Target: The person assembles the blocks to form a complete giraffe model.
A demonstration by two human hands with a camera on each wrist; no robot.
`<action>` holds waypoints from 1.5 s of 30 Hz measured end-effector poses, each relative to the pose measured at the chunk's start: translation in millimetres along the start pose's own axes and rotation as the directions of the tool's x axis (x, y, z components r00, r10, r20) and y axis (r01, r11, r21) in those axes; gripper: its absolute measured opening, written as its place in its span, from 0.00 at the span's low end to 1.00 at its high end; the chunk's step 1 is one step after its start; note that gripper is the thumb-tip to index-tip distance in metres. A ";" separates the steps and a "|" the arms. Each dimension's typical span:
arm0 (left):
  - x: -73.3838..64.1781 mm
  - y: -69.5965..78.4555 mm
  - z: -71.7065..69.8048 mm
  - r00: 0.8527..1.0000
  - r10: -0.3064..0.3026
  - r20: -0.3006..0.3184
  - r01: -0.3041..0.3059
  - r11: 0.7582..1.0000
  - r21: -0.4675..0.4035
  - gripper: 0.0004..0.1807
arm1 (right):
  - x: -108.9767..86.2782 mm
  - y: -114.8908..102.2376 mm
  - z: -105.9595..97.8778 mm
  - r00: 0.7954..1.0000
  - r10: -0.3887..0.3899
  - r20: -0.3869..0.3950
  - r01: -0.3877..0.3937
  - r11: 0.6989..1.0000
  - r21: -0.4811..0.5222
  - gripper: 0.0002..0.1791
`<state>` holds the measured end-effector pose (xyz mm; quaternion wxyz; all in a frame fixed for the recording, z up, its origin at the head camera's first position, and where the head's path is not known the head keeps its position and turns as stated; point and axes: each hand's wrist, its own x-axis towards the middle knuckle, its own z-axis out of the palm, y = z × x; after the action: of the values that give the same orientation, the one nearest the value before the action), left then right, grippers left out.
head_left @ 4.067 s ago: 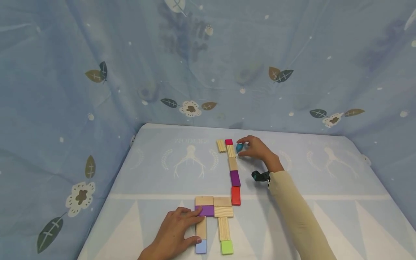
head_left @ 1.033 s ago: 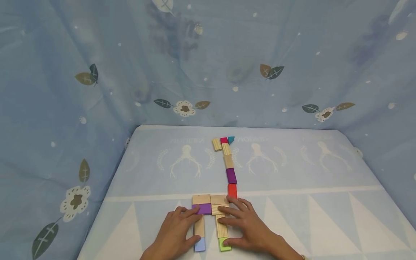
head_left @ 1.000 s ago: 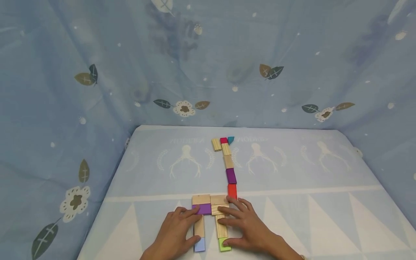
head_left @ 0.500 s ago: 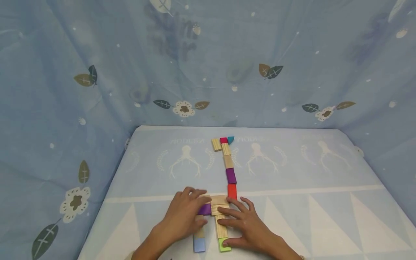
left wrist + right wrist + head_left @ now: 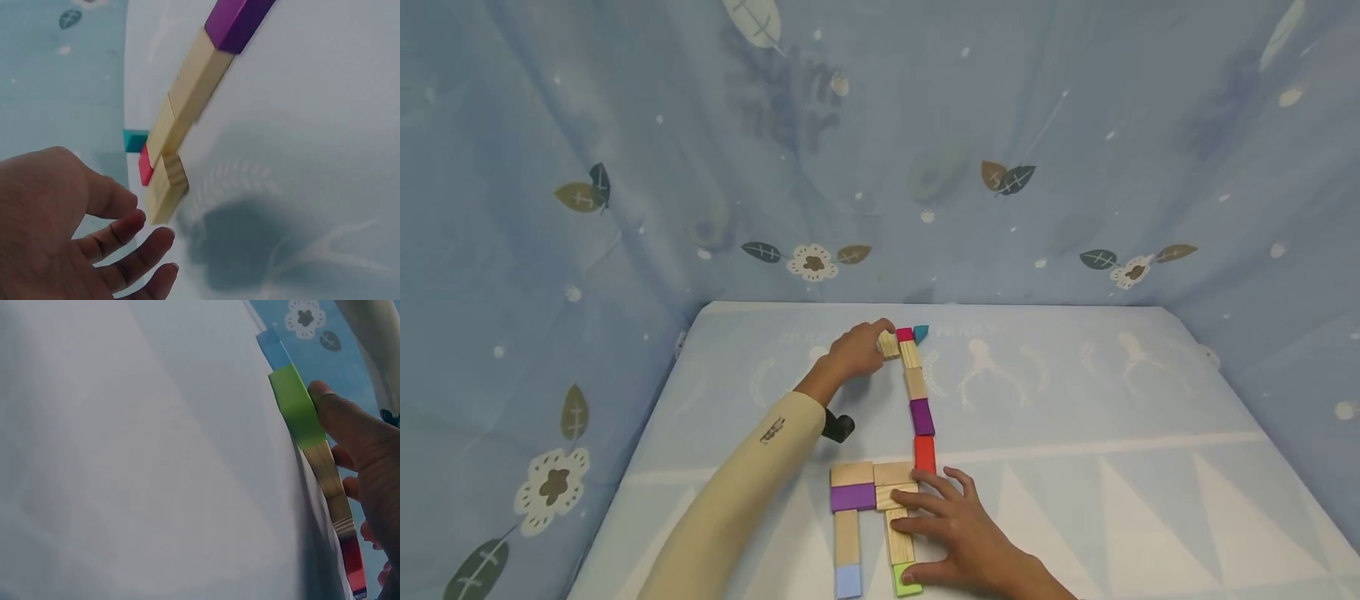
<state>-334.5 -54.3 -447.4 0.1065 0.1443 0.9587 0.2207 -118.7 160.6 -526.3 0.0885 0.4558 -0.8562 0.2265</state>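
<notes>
My left hand [image 5: 856,350] reaches to the far side of the table, its fingertips right at a loose plain wooden block [image 5: 890,346]. In the left wrist view its thumb and fingers are loosely bent beside that block [image 5: 166,192]. My right hand [image 5: 962,533] lies with spread fingers along the right side of the near blocks. Its thumb rests on the green block [image 5: 910,588], and its fingertips touch the wooden blocks [image 5: 898,543] above that. A line of blocks runs away from the near group: red [image 5: 925,454], purple [image 5: 922,417], two plain wooden ones, then pink-red [image 5: 905,334].
A teal angled block [image 5: 921,333] sits right of the line's far end. The near group also has a purple block [image 5: 853,497] and a light blue block [image 5: 848,582]. A patterned blue cloth [image 5: 880,167] hangs behind the pale table [image 5: 1075,400].
The right hand set the teal block at the far end, then came back to the near blocks. My left hand has left the near group and moved forward to the loose wooden block.
</notes>
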 end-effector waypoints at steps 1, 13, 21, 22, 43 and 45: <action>1.6 -1.9 0.5 1.000 -0.009 0.023 0.009 1.000 0.014 0.31 | 0.1 -1.6 0.6 1.000 -0.002 0.002 0.002 1.000 -0.002 0.30; 5.2 -12.0 5.5 0.974 -0.052 0.222 0.034 0.996 0.085 0.33 | -4.0 -3.8 5.6 0.999 -0.030 -0.041 0.031 0.999 0.021 0.29; -0.7 -16.8 10.2 0.980 -0.054 0.194 -0.021 0.931 0.363 0.31 | -7.2 -5.9 5.9 1.000 -0.017 -0.022 0.018 0.999 0.037 0.29; -2.2 -18.1 9.9 0.984 -0.045 0.170 -0.026 0.918 0.395 0.29 | -7.1 -6.1 5.9 1.000 -0.016 -0.019 0.017 0.999 0.038 0.30; -41.1 -51.5 3.8 0.975 -0.164 -0.148 0.171 0.985 0.037 0.29 | -2.6 2.6 7.8 0.990 -0.071 -0.120 0.076 0.996 0.039 0.29; -55.1 -56.9 -2.6 0.979 -0.164 -0.123 0.169 0.985 0.027 0.32 | -1.8 3.1 7.1 0.990 -0.075 -0.122 0.080 0.996 0.033 0.30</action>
<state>-296.7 -122.1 -463.2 0.0637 0.0519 0.9760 0.2016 -119.9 160.1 -534.1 0.1401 0.4758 -0.8266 0.2661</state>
